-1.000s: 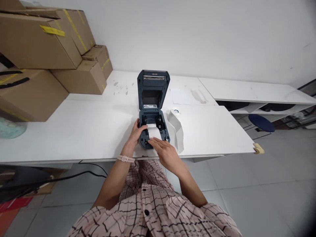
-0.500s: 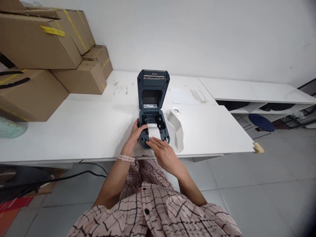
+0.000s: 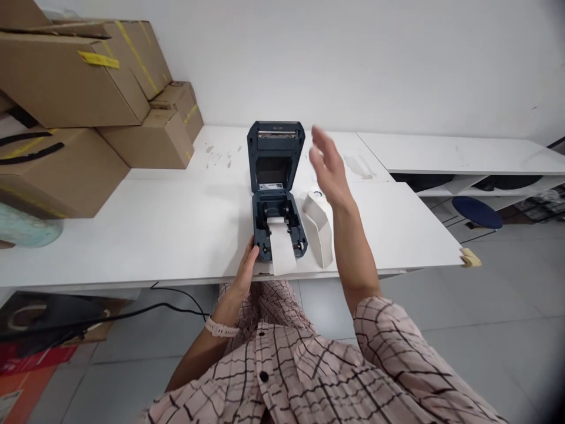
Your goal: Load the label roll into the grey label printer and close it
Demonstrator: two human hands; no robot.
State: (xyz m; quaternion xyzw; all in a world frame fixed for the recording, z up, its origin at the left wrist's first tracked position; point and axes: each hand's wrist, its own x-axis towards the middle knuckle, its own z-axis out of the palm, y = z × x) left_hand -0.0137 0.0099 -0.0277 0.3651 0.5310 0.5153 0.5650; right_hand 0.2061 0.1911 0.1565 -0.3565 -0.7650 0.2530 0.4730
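Observation:
A dark blue label printer [image 3: 258, 227] stands on the white table with its lid [image 3: 276, 154] raised. A white paper strip [image 3: 283, 250] runs out of the body and over the table's front edge. My left hand [image 3: 245, 270] rests against the printer's left front side, fingers extended and holding nothing. Raised to the right of the lid is my right hand [image 3: 329, 168], somewhat blurred, its fingers apart and nothing in it. A folded white backing strip [image 3: 321, 232] lies just right of the printer.
Cardboard boxes [image 3: 75, 82] are stacked at the left, with a pale green object [image 3: 30, 227] in front. The white table [image 3: 176, 235] meets a wall behind. At the right are a blue stool [image 3: 477, 212] and shelves; a black cable [image 3: 132, 314] hangs below left.
My right hand has left the paper and risen up and right beside the lid. My left hand has slid down the printer's side. The paper now extends past the printer's front.

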